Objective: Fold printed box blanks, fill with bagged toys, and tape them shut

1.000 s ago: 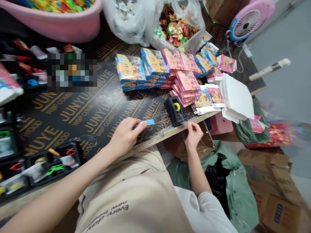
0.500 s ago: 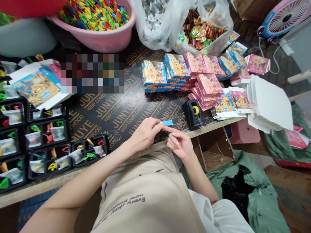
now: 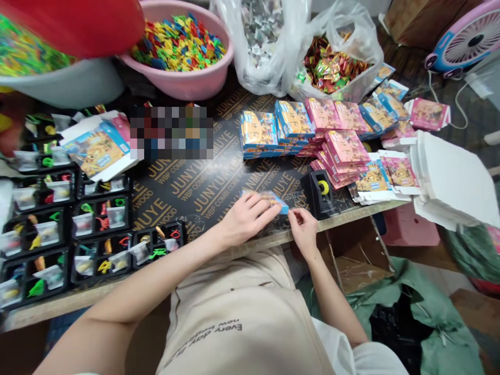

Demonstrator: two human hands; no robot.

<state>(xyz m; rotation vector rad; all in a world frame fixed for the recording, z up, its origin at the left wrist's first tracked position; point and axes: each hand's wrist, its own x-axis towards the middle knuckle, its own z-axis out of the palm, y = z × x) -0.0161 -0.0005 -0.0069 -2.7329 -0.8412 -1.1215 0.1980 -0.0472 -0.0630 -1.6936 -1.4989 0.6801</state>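
On your left, trays (image 3: 169, 233): filled, near your forearm; a stray elbow could spill them
Left hand (image 3: 250, 216): fingers curled around the blue box (image 3: 284, 209), near the front of the table (image 3: 203, 182); squeezing could crush it
Right hand (image 3: 303, 229): fingertips pinched together at the box's right end, can't tell if they hold tape; a tug could shift it
Tape holder (image 3: 315, 199): near the edge; a knock could topple it

Stacked boxes (image 3: 346, 147) are standing behind the tape dispenser (image 3: 313, 194); flattened cartons (image 3: 373, 176) are lying right of it, compartment trays (image 3: 96, 205) far left.
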